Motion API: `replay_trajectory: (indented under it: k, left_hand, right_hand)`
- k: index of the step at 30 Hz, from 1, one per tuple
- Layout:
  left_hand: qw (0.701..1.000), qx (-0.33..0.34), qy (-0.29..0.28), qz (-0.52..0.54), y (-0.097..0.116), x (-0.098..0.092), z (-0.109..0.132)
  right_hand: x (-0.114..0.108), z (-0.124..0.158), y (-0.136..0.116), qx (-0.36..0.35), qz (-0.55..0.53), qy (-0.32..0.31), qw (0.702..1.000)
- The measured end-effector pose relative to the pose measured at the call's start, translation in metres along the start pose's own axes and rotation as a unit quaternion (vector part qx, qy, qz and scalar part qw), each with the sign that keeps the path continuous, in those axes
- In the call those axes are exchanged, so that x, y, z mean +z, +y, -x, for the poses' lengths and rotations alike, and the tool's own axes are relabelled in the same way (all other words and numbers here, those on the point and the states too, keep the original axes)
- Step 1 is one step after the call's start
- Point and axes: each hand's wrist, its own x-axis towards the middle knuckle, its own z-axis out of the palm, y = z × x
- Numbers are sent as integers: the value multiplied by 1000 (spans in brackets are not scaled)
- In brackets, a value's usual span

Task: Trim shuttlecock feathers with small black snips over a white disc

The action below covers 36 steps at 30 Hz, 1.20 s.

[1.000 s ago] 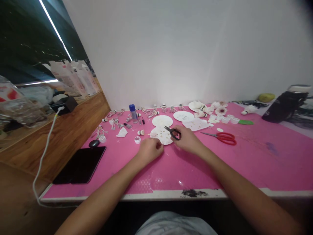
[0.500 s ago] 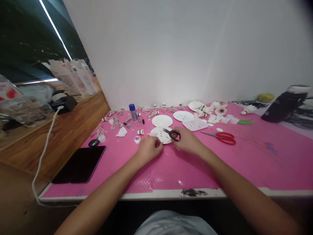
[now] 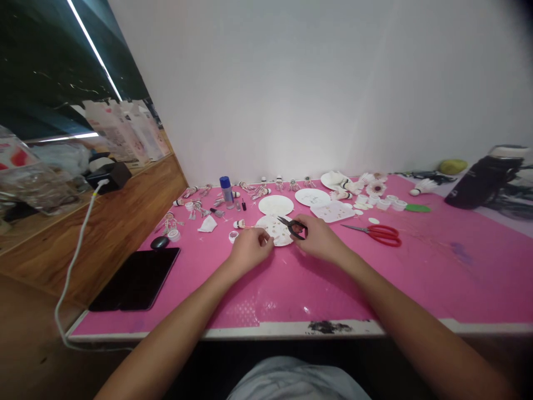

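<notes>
My right hand is wrapped round a pair of small black pliers. Their jaws point left over a white paper plate that carries several tiny pale bits. At the plate's near left rim is my left hand, thumb and fingers curled together in a pinch; whatever lies between the fingertips is too small to make out. Just beyond that hand, a small shuttlecock-like piece with a cork head lies on its side, and a little open pot is partly covered by the hand.
Red-handled scissors lie to the right. More plates, such as a round one, and a shallow tray stand behind. A blue-capped bottle, a black tablet and a dark flask stand around the pink tabletop.
My left hand has shifted slightly left, and its fingertips have drawn back toward the plate's rim. The right hand and pliers stay nearly where they were.
</notes>
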Motion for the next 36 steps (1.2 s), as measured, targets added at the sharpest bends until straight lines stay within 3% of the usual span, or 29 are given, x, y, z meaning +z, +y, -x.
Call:
replay_trajectory:
  k: [4, 8, 14, 17, 20, 24, 36]
  left_hand:
    - [999, -24, 25, 36, -4, -2, -2]
    - [982, -48, 67, 167, -9, -4, -9]
    - [881, -125, 15, 456, -5, -5, -14]
    - [837, -120, -5, 533, -4, -6, -14]
    - [815, -116, -26, 567, -3, -6, -12]
    - [804, -105, -59, 582, 0, -6, -9]
    - [810, -77, -97, 574, 9, -5, -3]
  right_hand:
    - [0, -2, 0, -4, -20, 17, 1000]
    - [2, -4, -2, 26, -107, 62, 992]
    - [14, -3, -8, 54, -260, 98, 959]
    - [21, -1, -11, 56, -309, 95, 945]
    - [27, 1, -14, 48, -339, 72, 937]
    - [32, 4, -16, 29, -349, 57, 935]
    - [34, 6, -17, -1, -391, 3, 921]
